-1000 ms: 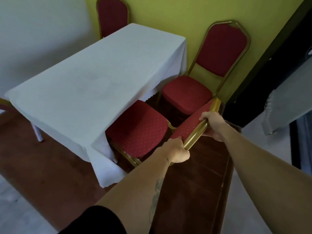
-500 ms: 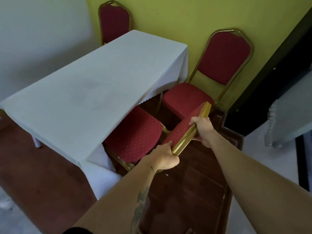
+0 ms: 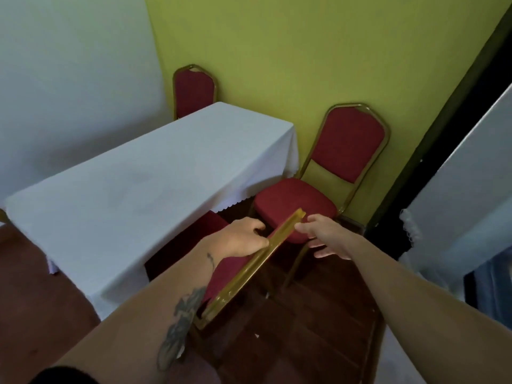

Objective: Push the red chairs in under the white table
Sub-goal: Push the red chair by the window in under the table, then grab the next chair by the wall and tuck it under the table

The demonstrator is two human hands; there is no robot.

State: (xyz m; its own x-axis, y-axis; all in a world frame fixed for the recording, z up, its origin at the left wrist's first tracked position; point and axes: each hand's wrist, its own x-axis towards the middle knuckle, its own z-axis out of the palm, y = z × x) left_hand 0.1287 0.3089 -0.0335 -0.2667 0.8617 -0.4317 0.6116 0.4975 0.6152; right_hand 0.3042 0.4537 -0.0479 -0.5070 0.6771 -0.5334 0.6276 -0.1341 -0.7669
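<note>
The white-clothed table [image 3: 138, 195] fills the left middle. The near red chair [image 3: 224, 275] stands against its long side, its seat almost wholly hidden under the cloth, and its gold top rail runs diagonally between my arms. My left hand [image 3: 243, 239] is curled on the far end of that rail. Just right of the rail's tip, my right hand [image 3: 324, 236] hovers off it with fingers spread. A second red chair [image 3: 293, 200] stands pulled out by the table's far right corner. A third red chair [image 3: 194, 92] stands at the far end.
A green wall [image 3: 304, 51] runs close behind the second chair. A black door frame [image 3: 443, 120] and a white lace-edged cloth [image 3: 457, 189] are on the right. Dark wooden floor [image 3: 318, 328] lies under me. A sliver of gold chair frame [image 3: 2, 216] shows at the left edge.
The near chair slid further under the table, hiding its seat. My right hand let go of the rail and opened. The view tilted up and moved closer.
</note>
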